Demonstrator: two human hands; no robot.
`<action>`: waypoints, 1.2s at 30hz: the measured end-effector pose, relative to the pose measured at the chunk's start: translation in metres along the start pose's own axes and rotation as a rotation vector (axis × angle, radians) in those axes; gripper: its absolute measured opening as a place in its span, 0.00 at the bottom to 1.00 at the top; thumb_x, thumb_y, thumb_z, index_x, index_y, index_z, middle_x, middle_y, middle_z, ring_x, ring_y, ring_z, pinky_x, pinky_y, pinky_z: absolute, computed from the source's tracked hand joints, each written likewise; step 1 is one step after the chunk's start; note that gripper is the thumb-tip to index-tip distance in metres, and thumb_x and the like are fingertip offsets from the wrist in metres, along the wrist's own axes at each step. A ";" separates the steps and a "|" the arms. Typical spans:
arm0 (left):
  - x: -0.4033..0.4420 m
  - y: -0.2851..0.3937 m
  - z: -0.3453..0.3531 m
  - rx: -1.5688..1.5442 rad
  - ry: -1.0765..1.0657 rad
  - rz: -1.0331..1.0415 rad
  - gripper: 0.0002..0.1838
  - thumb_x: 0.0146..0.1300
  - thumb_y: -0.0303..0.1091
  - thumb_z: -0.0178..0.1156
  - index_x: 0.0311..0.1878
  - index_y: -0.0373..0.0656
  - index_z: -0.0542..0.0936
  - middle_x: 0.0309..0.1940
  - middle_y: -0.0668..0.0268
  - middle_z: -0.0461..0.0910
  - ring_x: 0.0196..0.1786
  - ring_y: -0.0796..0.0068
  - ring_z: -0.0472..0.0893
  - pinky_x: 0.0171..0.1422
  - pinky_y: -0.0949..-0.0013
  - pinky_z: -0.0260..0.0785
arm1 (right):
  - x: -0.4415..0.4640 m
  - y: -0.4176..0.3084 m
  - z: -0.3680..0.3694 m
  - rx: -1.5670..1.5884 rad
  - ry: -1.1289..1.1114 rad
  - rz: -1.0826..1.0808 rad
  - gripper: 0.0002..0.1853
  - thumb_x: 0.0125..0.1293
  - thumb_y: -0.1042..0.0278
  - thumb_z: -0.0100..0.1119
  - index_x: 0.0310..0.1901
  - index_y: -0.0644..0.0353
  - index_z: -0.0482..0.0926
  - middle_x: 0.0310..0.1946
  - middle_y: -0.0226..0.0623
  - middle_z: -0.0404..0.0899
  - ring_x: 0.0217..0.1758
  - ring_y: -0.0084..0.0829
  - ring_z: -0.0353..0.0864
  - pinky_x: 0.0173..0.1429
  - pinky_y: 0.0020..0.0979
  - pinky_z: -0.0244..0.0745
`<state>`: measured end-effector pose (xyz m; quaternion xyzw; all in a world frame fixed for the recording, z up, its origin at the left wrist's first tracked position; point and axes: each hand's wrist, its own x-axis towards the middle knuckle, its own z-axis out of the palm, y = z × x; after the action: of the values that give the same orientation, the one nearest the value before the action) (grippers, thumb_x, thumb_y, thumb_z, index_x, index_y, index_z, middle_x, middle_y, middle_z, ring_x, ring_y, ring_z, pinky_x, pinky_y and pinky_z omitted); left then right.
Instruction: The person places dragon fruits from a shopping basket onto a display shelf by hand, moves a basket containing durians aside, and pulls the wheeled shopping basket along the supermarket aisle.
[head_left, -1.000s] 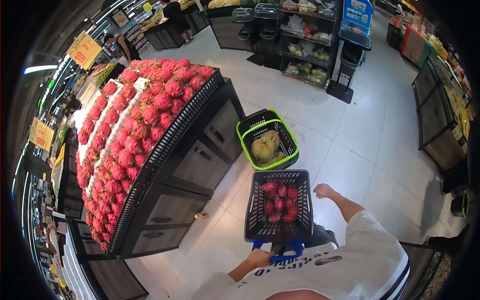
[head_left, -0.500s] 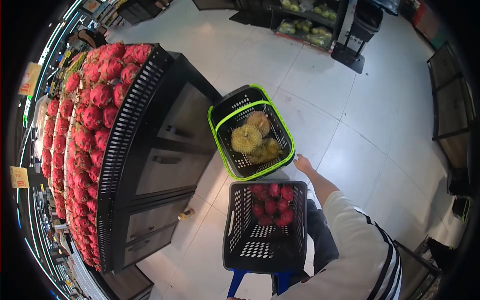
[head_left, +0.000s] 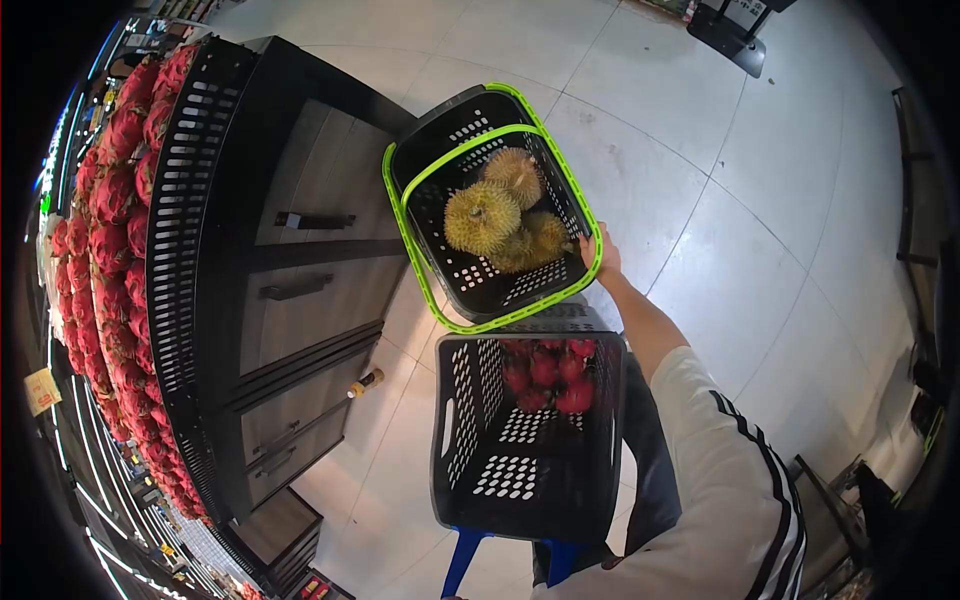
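My right hand point(head_left: 603, 254) grips the right side of a black shopping basket point(head_left: 424, 277) with a bright green rim, its fingers over the edge. The basket's green handle point(head_left: 470, 151) lies across the opening. Inside are several spiky durians point(head_left: 482, 217), yellow-green to brown. Close below in the picture is a black perforated cart basket point(head_left: 531, 428) on blue supports point(head_left: 464, 562), with several red dragon fruits point(head_left: 545, 371) at its far end. Whether the two baskets touch, I cannot tell. My left hand is outside the view.
A dark wood-panelled stand point(head_left: 300, 340) rises along the left, topped with rows of dragon fruits point(head_left: 118, 190) behind a slotted black edge. A small bottle point(head_left: 366, 382) is beside the stand's base. Pale floor tiles point(head_left: 740, 260) extend to the right, with racks point(head_left: 920, 190) beyond.
My right hand has moved from just outside the green-rimmed basket onto its rim and closed there. The view has shifted, and the baskets look nearer.
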<state>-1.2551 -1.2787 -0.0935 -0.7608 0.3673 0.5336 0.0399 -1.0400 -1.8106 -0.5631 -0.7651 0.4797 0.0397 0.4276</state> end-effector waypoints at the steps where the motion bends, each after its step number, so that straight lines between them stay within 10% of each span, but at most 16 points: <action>1: -0.002 0.000 -0.003 0.010 -0.004 -0.003 0.09 0.51 0.40 0.55 0.33 0.50 0.80 0.24 0.61 0.80 0.25 0.59 0.78 0.28 0.53 0.67 | -0.013 0.004 0.001 -0.109 0.000 -0.005 0.22 0.67 0.48 0.50 0.50 0.57 0.61 0.43 0.51 0.80 0.49 0.52 0.80 0.54 0.53 0.69; 10: -0.004 -0.021 -0.018 0.073 0.008 0.085 0.11 0.54 0.41 0.54 0.38 0.51 0.80 0.27 0.60 0.82 0.29 0.58 0.81 0.32 0.53 0.70 | -0.066 0.040 -0.004 -0.065 -0.110 0.288 0.36 0.63 0.38 0.54 0.59 0.59 0.59 0.45 0.49 0.81 0.51 0.50 0.80 0.55 0.53 0.70; 12: -0.004 -0.026 -0.020 0.102 0.016 0.118 0.12 0.54 0.41 0.54 0.40 0.51 0.80 0.28 0.60 0.82 0.30 0.58 0.81 0.33 0.53 0.70 | -0.043 0.049 -0.049 0.127 -0.654 0.150 0.35 0.63 0.38 0.56 0.58 0.65 0.69 0.39 0.46 0.82 0.41 0.36 0.82 0.47 0.33 0.76; 15: -0.002 -0.037 -0.023 0.142 0.023 0.183 0.12 0.55 0.41 0.54 0.41 0.51 0.80 0.29 0.60 0.82 0.32 0.58 0.82 0.34 0.54 0.71 | -0.050 0.071 -0.077 0.227 -0.346 -0.067 0.25 0.68 0.48 0.53 0.53 0.64 0.74 0.36 0.41 0.82 0.37 0.29 0.80 0.44 0.30 0.76; 23: 0.014 -0.048 -0.046 0.342 0.016 0.384 0.15 0.58 0.41 0.53 0.46 0.52 0.80 0.32 0.60 0.84 0.36 0.58 0.84 0.38 0.54 0.74 | -0.356 0.035 -0.166 0.160 -0.210 -0.136 0.17 0.67 0.60 0.51 0.53 0.59 0.76 0.36 0.41 0.83 0.41 0.33 0.84 0.47 0.34 0.77; 30: 0.027 -0.059 -0.055 0.490 0.124 0.543 0.14 0.60 0.40 0.52 0.47 0.54 0.80 0.31 0.60 0.84 0.37 0.57 0.85 0.40 0.55 0.75 | -0.592 -0.100 -0.213 0.267 -0.754 -0.332 0.21 0.70 0.55 0.55 0.59 0.58 0.73 0.45 0.40 0.82 0.48 0.29 0.81 0.53 0.29 0.75; 36: 0.000 -0.013 -0.089 0.422 0.071 0.329 0.16 0.56 0.46 0.55 0.43 0.52 0.83 0.33 0.54 0.84 0.40 0.53 0.84 0.43 0.53 0.72 | -0.610 -0.127 -0.171 -0.306 -1.056 -0.456 0.27 0.64 0.54 0.55 0.62 0.54 0.68 0.52 0.43 0.80 0.55 0.37 0.79 0.56 0.37 0.74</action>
<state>-1.1783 -1.3095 -0.0596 -0.6838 0.5903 0.4177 0.0974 -1.3294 -1.4794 -0.0896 -0.7785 0.0146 0.3907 0.4910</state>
